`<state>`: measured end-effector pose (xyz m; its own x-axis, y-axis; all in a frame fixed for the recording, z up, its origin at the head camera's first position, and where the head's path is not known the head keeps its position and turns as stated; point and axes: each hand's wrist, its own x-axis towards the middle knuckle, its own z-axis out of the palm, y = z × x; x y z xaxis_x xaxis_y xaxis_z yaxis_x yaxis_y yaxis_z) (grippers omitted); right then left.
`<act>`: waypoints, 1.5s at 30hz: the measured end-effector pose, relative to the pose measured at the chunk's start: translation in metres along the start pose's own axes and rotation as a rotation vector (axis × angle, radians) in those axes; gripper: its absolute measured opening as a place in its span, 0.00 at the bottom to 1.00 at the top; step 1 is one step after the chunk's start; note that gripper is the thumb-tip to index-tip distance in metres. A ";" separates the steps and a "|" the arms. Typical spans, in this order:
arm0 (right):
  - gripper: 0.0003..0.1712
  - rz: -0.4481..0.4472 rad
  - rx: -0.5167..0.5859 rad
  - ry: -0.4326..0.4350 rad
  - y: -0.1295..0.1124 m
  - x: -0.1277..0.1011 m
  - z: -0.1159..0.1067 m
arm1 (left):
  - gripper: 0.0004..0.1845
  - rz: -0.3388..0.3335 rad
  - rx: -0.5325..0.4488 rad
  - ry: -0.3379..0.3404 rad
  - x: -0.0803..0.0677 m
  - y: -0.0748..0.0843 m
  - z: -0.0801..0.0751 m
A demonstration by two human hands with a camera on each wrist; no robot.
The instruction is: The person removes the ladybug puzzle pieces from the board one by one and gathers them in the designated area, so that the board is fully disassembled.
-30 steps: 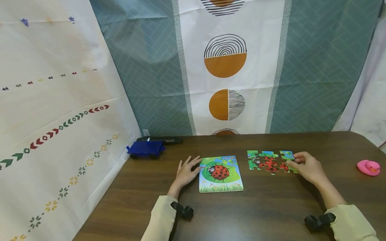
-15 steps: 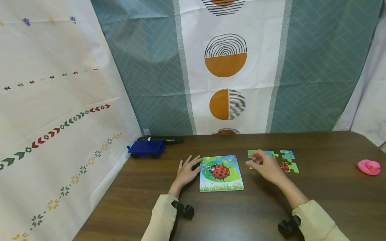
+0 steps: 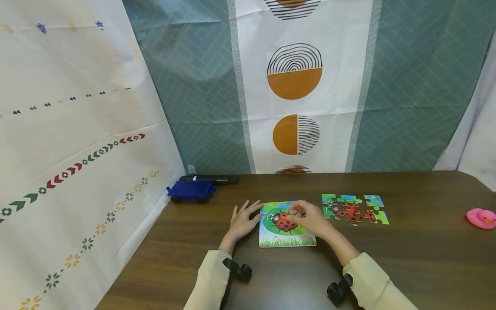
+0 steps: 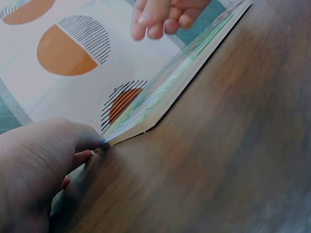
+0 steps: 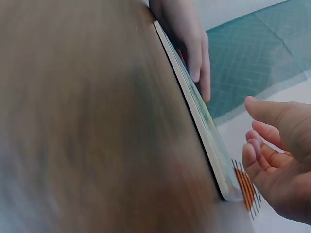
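A square ladybug picture board (image 3: 280, 239) lies flat on the table in the head view. My left hand (image 3: 241, 221) rests at its left side with spread, fairly straight fingers, the thumb touching the edge. Over the board's upper right hovers my right hand (image 3: 314, 220); in the right wrist view its loosely bent fingers (image 5: 272, 158) hold nothing, and the thumb stands apart. Part of the picture is hidden beneath that hand. To the right of the board lie several ladybug jigsaw pieces (image 3: 351, 212), set close together, with two of them (image 3: 373, 200) slightly apart at the right.
A blue toy wagon (image 3: 191, 190) stands at the back left, before a black pen-like object (image 3: 217, 180). At the far right sits a pink rubber duck (image 3: 482, 218). Patterned cloths (image 3: 201, 86) hang behind and left of the wooden table (image 3: 286, 280).
My right hand has moved left from the right-hand jigsaw pieces, across the others, to above the board. My left hand stays at the board's edge. The head view has shifted slightly.
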<state>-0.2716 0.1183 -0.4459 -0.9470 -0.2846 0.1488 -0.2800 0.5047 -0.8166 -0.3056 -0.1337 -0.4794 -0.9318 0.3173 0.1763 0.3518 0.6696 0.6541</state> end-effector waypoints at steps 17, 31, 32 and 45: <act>0.18 -0.092 0.053 -0.156 -0.009 0.004 0.030 | 0.23 -0.006 0.040 0.011 0.001 0.003 0.000; 0.28 -0.186 -0.162 -0.232 -0.016 0.004 0.038 | 0.23 -0.016 0.031 -0.001 0.000 0.003 0.000; 0.29 -0.182 -0.157 -0.235 -0.016 0.003 0.039 | 0.23 -0.017 0.033 -0.002 0.000 0.003 -0.001; 0.27 -0.100 -0.085 -0.262 -0.016 0.010 0.040 | 0.23 -0.013 0.023 0.002 0.001 0.002 0.000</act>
<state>-0.2706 0.0748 -0.4537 -0.8443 -0.5315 0.0685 -0.3927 0.5267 -0.7539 -0.3058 -0.1316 -0.4781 -0.9365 0.3070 0.1697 0.3417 0.6890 0.6391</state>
